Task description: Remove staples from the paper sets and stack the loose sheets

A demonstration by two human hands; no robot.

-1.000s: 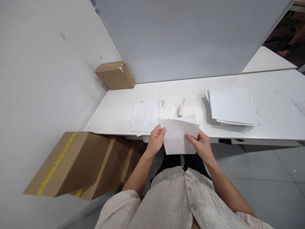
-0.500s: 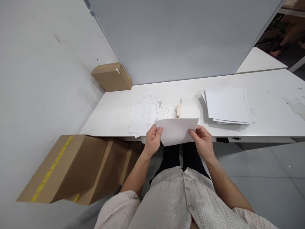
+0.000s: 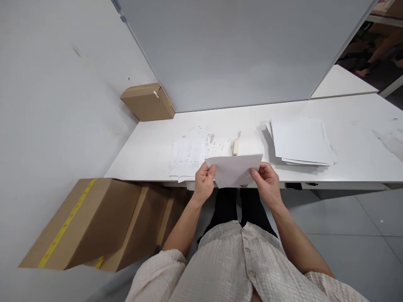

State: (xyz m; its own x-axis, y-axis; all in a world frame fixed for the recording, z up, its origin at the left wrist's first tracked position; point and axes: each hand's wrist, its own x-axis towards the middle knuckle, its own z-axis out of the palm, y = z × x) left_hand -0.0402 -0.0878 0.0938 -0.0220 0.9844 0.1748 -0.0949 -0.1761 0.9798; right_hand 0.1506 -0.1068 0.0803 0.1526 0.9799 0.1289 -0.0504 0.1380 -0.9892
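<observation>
I hold a white sheet of paper (image 3: 234,170) with both hands just over the front edge of the white table (image 3: 346,163). My left hand (image 3: 204,182) pinches its left edge, and my right hand (image 3: 267,181) pinches its right edge. Behind the sheet lie a pile of printed papers (image 3: 187,155), small paper scraps (image 3: 220,147) and a cream-coloured stapler-like tool (image 3: 236,147). A stack of blank white sheets (image 3: 300,140) rests further right on the table.
A grey partition (image 3: 239,50) stands along the table's back. A brown cardboard box (image 3: 147,101) sits at the back left corner. More cardboard boxes with yellow tape (image 3: 94,220) stand on the floor at my left, under the table edge.
The sheet has been folded or tipped: a second ago it hung long below my hands, now only a short band shows. My hands moved slightly up and toward the table.
</observation>
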